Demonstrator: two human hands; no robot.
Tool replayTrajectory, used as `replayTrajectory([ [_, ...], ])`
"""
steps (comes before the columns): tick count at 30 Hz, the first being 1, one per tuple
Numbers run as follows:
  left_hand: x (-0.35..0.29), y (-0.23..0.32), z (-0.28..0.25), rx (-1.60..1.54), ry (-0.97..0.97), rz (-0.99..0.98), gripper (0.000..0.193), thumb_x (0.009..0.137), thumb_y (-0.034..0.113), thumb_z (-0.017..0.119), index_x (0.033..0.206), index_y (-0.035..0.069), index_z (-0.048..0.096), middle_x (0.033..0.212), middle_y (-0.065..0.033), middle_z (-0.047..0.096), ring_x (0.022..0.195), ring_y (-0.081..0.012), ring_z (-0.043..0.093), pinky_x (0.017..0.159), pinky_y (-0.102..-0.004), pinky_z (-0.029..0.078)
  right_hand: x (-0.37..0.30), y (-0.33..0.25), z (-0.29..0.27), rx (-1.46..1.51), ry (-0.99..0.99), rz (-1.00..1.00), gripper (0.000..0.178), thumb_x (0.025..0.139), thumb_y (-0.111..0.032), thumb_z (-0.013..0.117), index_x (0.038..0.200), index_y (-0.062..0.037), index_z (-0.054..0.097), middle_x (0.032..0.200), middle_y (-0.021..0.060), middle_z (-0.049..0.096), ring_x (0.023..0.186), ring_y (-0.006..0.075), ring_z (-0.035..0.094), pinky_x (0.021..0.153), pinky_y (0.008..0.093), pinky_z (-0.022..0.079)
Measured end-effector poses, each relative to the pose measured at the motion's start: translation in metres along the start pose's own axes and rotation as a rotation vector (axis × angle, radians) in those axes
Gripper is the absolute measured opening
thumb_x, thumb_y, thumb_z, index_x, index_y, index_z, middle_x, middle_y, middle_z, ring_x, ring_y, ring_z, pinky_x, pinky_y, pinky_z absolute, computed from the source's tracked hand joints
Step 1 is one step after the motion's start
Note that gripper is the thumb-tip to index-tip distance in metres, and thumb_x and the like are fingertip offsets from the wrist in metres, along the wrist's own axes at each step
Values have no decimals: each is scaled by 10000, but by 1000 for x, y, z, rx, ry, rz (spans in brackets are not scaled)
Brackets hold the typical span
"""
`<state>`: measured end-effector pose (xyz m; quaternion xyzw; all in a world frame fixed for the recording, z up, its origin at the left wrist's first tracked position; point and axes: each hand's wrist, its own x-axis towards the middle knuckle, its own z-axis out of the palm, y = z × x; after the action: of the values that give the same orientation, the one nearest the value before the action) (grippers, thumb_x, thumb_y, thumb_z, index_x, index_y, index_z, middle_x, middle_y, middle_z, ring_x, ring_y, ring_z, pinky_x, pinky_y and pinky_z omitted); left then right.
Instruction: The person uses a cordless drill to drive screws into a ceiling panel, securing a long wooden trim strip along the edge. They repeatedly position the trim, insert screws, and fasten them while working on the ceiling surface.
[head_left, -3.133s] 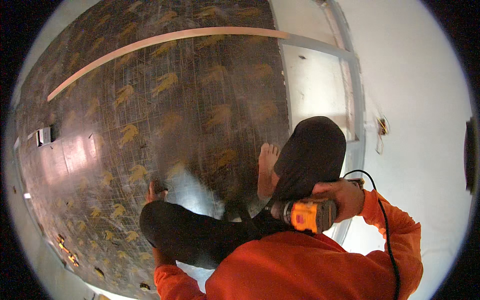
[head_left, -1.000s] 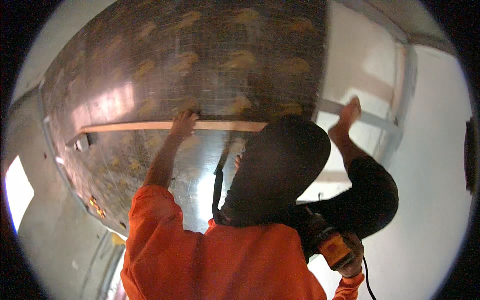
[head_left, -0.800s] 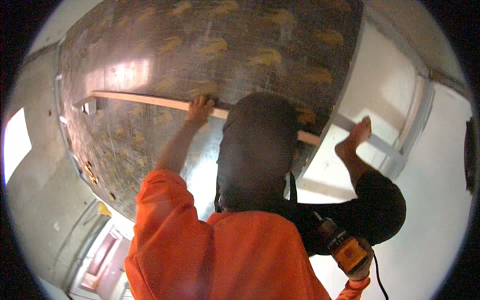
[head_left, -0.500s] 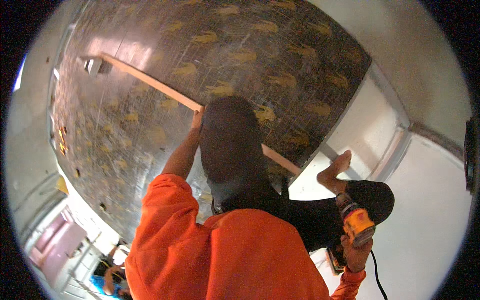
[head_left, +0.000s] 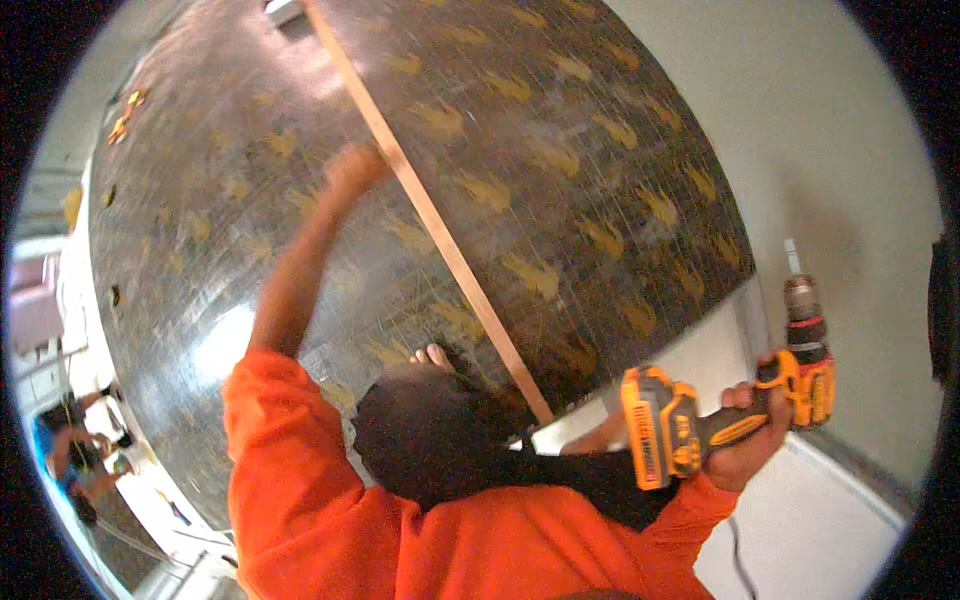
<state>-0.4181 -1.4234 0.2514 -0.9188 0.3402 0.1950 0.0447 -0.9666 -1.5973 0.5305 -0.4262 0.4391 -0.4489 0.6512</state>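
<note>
My left hand (head_left: 355, 172), blurred, is at the left edge of the long pale-brown wooden strip (head_left: 440, 228), which lies across the dark brown, yellow-marked panel (head_left: 560, 90); whether its fingers grip, I cannot tell. A nudge there could skew the strip. Right of the strip, my right hand (head_left: 748, 450) is wrapped round the handle of the yellow-and-black power drill (head_left: 810, 375); a careless swing could knock its bit. Far left of the strip is another person (head_left: 78, 455); just left of its upper end, a small whitish block (head_left: 283, 12); left of its lower end, my black-trousered knee (head_left: 415, 435) crowds the way.
</note>
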Motion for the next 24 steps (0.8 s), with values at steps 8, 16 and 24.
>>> replayTrajectory([
  [8,-162,137,119,-342,-221,9,508,895,599,473,1077,172,678,1085,-107,688,927,-360,682,758,-467,556,37,53,-13,2,-92,160,493,837,-103,615,1305,-44,471,1187,140,619,649,161,590,576,286,524],
  [16,-119,87,107,97,189,98,263,916,359,532,909,108,609,881,-125,682,775,-345,687,622,-457,555,38,69,-18,128,-133,270,322,895,-121,585,1207,-62,533,1176,100,624,702,149,587,628,325,520],
  [24,-152,82,26,-300,-7,-315,626,882,614,479,954,27,685,987,-215,694,934,-366,683,808,-491,531,42,66,-18,88,-300,357,358,874,-122,605,1218,-67,520,1125,85,635,716,153,591,626,311,527],
])
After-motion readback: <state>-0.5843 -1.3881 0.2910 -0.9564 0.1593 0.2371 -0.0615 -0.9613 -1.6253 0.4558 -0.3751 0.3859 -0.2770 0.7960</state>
